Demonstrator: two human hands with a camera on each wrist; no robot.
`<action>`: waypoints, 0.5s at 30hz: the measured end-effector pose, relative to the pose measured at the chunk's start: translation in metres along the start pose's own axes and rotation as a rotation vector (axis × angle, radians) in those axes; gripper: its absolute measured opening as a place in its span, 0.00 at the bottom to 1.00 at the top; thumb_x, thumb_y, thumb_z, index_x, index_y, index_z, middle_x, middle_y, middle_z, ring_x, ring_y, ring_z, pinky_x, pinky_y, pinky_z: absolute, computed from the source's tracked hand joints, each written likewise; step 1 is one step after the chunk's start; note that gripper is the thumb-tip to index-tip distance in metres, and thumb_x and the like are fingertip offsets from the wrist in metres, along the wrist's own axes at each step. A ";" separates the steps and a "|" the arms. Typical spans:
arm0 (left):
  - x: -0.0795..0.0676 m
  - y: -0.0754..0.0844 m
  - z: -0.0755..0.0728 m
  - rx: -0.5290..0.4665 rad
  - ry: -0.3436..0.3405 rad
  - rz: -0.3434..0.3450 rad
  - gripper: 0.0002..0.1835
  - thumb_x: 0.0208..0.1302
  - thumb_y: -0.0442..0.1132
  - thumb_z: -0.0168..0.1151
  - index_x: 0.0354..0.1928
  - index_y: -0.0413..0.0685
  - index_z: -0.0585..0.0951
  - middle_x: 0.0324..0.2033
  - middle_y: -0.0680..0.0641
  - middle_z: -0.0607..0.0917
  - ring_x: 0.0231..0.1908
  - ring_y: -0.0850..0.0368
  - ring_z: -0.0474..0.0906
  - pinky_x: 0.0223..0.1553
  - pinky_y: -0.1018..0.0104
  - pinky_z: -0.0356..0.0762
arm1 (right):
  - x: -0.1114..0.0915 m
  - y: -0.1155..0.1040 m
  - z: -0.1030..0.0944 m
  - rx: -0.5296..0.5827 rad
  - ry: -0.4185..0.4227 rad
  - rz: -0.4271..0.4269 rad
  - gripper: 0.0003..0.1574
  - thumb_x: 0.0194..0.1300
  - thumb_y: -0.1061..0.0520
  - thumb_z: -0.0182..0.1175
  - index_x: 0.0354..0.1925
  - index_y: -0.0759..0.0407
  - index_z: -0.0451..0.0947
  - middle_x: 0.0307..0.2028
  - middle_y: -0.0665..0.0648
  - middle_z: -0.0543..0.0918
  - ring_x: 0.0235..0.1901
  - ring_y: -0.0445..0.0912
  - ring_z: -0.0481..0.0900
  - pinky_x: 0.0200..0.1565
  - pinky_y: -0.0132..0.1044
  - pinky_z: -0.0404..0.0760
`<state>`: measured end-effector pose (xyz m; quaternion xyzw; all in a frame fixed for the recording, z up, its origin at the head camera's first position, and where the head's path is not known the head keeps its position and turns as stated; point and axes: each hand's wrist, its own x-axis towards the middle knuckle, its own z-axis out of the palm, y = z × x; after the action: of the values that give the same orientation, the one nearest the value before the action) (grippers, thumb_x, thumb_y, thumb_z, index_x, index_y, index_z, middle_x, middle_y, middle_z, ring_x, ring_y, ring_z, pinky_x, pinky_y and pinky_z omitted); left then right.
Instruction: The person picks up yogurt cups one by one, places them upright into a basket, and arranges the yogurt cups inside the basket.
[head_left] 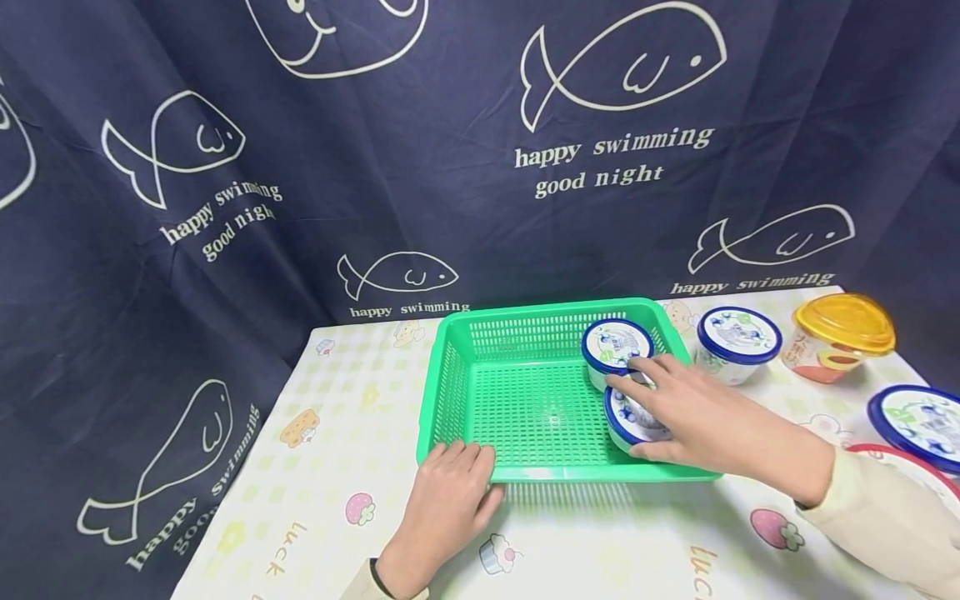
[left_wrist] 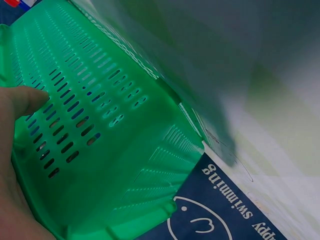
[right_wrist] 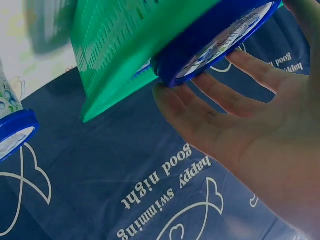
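Note:
A green plastic basket (head_left: 562, 473) with slotted walls sits on the patterned tablecloth. My left hand (head_left: 452, 492) grips its near rim at the left corner, fingers over the edge and thumb (left_wrist: 32, 100) against the outer wall. Inside the basket's right end, my right hand (head_left: 701, 412) holds a blue-lidded tub (head_left: 636, 417) by its lid, fingers and thumb spread around the edge. In the right wrist view, fingertips lie along that blue lid (right_wrist: 225, 42). Directly behind it stands a matching tub (head_left: 617, 343), also in the basket and partly covered by my fingers.
Right of the basket are another blue-lidded tub (head_left: 738, 337) and a cup with a yellow lid (head_left: 843, 325). Farther right are one more blue-lidded tub (head_left: 926, 425) and a red-rimmed container (head_left: 900, 457), partly behind my sleeve. A dark blue fish-print curtain (head_left: 480, 167) hangs behind the table.

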<state>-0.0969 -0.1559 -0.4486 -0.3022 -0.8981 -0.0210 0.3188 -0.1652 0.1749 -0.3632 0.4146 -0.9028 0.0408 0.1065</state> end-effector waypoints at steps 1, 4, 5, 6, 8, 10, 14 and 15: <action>0.000 0.000 0.000 0.001 0.004 0.002 0.12 0.53 0.45 0.63 0.27 0.52 0.68 0.18 0.57 0.65 0.20 0.60 0.57 0.25 0.68 0.55 | 0.000 0.000 0.001 0.002 -0.003 -0.001 0.50 0.50 0.37 0.73 0.65 0.58 0.73 0.56 0.68 0.77 0.54 0.64 0.74 0.51 0.62 0.76; 0.000 0.000 0.001 0.004 0.010 0.007 0.13 0.51 0.44 0.64 0.26 0.52 0.68 0.18 0.57 0.64 0.20 0.60 0.57 0.25 0.69 0.54 | -0.001 0.001 0.005 0.011 -0.018 0.004 0.50 0.50 0.37 0.73 0.66 0.57 0.72 0.57 0.69 0.76 0.55 0.64 0.74 0.51 0.62 0.76; 0.000 0.000 0.001 0.006 0.008 0.007 0.13 0.51 0.44 0.64 0.26 0.52 0.67 0.18 0.57 0.64 0.20 0.60 0.57 0.26 0.69 0.54 | -0.001 0.001 0.005 0.012 -0.023 0.007 0.50 0.50 0.37 0.73 0.66 0.57 0.72 0.57 0.69 0.76 0.55 0.64 0.74 0.51 0.62 0.75; 0.000 0.000 0.001 0.005 0.005 0.006 0.14 0.51 0.44 0.65 0.26 0.52 0.67 0.18 0.57 0.64 0.20 0.60 0.56 0.26 0.69 0.54 | -0.001 0.001 0.006 0.015 -0.029 0.011 0.50 0.51 0.37 0.73 0.66 0.56 0.72 0.58 0.69 0.76 0.55 0.64 0.74 0.51 0.63 0.75; 0.000 0.000 0.001 0.005 -0.003 0.001 0.14 0.52 0.44 0.65 0.26 0.53 0.67 0.18 0.57 0.64 0.20 0.60 0.57 0.26 0.69 0.55 | -0.002 0.001 0.008 0.019 -0.041 0.015 0.50 0.51 0.37 0.73 0.67 0.56 0.72 0.59 0.69 0.75 0.55 0.64 0.74 0.51 0.63 0.75; 0.000 0.000 0.001 0.004 -0.016 -0.007 0.14 0.53 0.45 0.64 0.26 0.53 0.67 0.18 0.57 0.64 0.20 0.60 0.57 0.26 0.68 0.55 | -0.002 0.001 0.009 0.021 -0.047 0.017 0.50 0.51 0.37 0.73 0.67 0.56 0.71 0.59 0.69 0.75 0.55 0.65 0.74 0.51 0.63 0.75; -0.001 0.000 0.001 0.000 -0.035 -0.021 0.14 0.53 0.45 0.65 0.26 0.53 0.67 0.18 0.57 0.65 0.20 0.60 0.58 0.26 0.67 0.56 | -0.001 0.001 0.014 0.031 -0.069 0.022 0.51 0.52 0.36 0.72 0.68 0.55 0.70 0.60 0.69 0.74 0.56 0.65 0.74 0.50 0.63 0.76; -0.001 0.001 0.002 0.000 -0.034 -0.021 0.14 0.53 0.45 0.65 0.26 0.53 0.68 0.18 0.57 0.65 0.20 0.60 0.58 0.26 0.67 0.56 | 0.000 0.001 0.015 0.034 -0.075 0.023 0.51 0.52 0.36 0.72 0.68 0.55 0.70 0.60 0.69 0.74 0.56 0.65 0.74 0.50 0.62 0.76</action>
<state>-0.0969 -0.1555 -0.4505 -0.2933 -0.9064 -0.0193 0.3035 -0.1684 0.1732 -0.3782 0.4071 -0.9101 0.0417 0.0651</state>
